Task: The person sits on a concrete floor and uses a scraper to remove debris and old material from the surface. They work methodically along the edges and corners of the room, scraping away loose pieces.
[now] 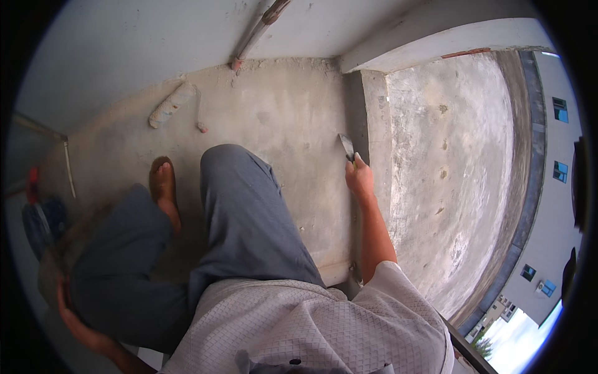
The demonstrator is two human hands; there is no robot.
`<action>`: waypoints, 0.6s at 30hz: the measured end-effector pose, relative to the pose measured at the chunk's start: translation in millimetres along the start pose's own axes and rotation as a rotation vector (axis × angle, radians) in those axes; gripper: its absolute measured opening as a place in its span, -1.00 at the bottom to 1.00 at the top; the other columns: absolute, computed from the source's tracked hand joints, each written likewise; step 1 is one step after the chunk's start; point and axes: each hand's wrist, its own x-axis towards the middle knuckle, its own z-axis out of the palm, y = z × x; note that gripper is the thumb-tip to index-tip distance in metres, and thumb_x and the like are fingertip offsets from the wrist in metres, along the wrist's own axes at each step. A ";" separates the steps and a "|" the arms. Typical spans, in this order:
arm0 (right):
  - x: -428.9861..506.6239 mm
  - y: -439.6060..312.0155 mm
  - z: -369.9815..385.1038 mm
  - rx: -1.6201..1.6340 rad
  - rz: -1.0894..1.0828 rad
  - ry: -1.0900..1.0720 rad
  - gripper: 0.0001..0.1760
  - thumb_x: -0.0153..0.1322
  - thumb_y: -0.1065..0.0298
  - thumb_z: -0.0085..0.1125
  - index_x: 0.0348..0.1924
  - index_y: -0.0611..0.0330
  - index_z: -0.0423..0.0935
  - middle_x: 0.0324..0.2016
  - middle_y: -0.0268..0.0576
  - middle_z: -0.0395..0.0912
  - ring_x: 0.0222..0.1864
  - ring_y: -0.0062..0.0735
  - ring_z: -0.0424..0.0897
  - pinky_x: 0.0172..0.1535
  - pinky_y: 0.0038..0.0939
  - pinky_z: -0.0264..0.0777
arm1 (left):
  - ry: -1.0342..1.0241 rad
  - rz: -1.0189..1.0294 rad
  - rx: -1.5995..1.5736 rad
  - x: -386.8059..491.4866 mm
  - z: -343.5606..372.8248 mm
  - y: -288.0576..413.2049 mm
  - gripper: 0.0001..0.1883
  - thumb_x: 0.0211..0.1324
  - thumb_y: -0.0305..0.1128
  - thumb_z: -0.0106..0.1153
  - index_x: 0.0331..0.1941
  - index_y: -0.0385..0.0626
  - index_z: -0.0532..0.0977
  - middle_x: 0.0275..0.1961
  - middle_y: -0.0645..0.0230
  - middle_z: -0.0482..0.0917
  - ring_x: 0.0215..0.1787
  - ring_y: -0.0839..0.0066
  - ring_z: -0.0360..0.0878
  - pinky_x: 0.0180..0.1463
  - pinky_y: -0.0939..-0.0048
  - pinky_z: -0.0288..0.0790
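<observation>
My right hand (359, 177) grips a putty knife (346, 146) by its handle. The metal blade points away from me, near the foot of a low concrete ledge (378, 140) on the right, above the bare concrete floor (289, 121). Whether the blade touches the surface I cannot tell. At the lower left, my left hand (70, 313) is beside my bent knee, partly in shadow; whether it holds anything I cannot make out.
A used paint roller (173, 105) lies on the floor near the wall. A pipe (257, 35) rises at the wall's foot. A dark blue container (44, 224) stands at far left, near a thin stick (69, 168). Beyond the ledge extends a rough concrete surface (448, 154).
</observation>
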 end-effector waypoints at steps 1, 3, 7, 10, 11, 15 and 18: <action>5.0 -4.7 -1.0 -0.056 0.024 -0.062 -0.38 0.48 0.07 0.03 0.32 0.25 0.46 -0.11 0.31 0.68 0.00 0.31 0.66 0.11 0.06 0.52 | -0.003 0.003 0.006 0.5 0.9 -1.1 -0.35 0.61 -0.03 -0.40 0.42 -0.34 0.31 0.40 -0.07 0.45 0.44 0.12 0.40 0.51 0.10 0.21; 24.7 -19.5 3.1 -0.166 0.074 -0.185 -0.38 0.49 0.07 0.01 0.34 0.24 0.44 -0.13 0.32 0.67 -0.02 0.32 0.66 0.10 0.10 0.52 | -0.004 0.019 0.016 1.6 2.9 -3.2 -0.36 0.61 -0.04 -0.40 0.42 -0.34 0.32 0.40 -0.06 0.45 0.45 0.12 0.39 0.51 0.10 0.21; 5.3 -4.2 14.7 -0.170 -0.015 -0.026 -0.33 0.52 0.05 0.02 0.45 0.10 0.30 -0.15 0.30 0.66 -0.14 0.33 0.67 -0.04 0.14 0.54 | -0.012 0.079 0.131 7.9 14.9 9.5 -0.37 0.62 -0.04 -0.40 0.41 -0.35 0.33 0.40 -0.05 0.46 0.46 0.10 0.39 0.51 0.09 0.20; -23.3 17.6 18.3 -0.114 -0.059 -0.029 -0.33 0.53 0.02 0.05 0.47 0.04 0.28 -0.16 0.24 0.65 -0.16 0.30 0.66 -0.08 0.14 0.54 | -0.013 0.107 0.169 14.7 17.4 11.2 -0.37 0.62 -0.04 -0.39 0.41 -0.33 0.34 0.39 -0.04 0.47 0.46 0.09 0.39 0.52 0.08 0.20; -36.6 24.5 23.0 -0.105 -0.059 -0.023 -0.34 0.53 0.01 0.07 0.47 -0.08 0.29 -0.16 0.20 0.65 -0.14 0.27 0.67 -0.07 0.12 0.55 | -0.007 0.114 0.162 20.0 15.6 9.4 -0.37 0.62 -0.04 -0.38 0.41 -0.33 0.35 0.39 -0.03 0.48 0.46 0.09 0.40 0.52 0.08 0.20; -36.9 36.0 35.3 -0.130 0.046 -0.040 -0.37 0.53 0.00 0.06 0.46 -0.17 0.35 -0.18 0.17 0.67 -0.13 0.26 0.67 -0.04 0.12 0.55 | -0.003 0.144 0.247 29.2 5.0 -0.8 -0.37 0.62 -0.03 -0.37 0.40 -0.33 0.37 0.39 -0.03 0.48 0.45 0.11 0.41 0.52 0.09 0.20; 59.0 -24.3 14.1 -0.093 0.010 -0.011 -0.34 0.55 -0.06 -0.06 0.45 0.01 0.34 -0.10 0.21 0.70 -0.04 0.24 0.68 0.00 0.10 0.55 | -0.059 0.189 0.275 23.8 10.6 12.4 -0.38 0.62 -0.05 -0.37 0.39 -0.35 0.37 0.39 -0.04 0.47 0.45 0.12 0.41 0.53 0.10 0.19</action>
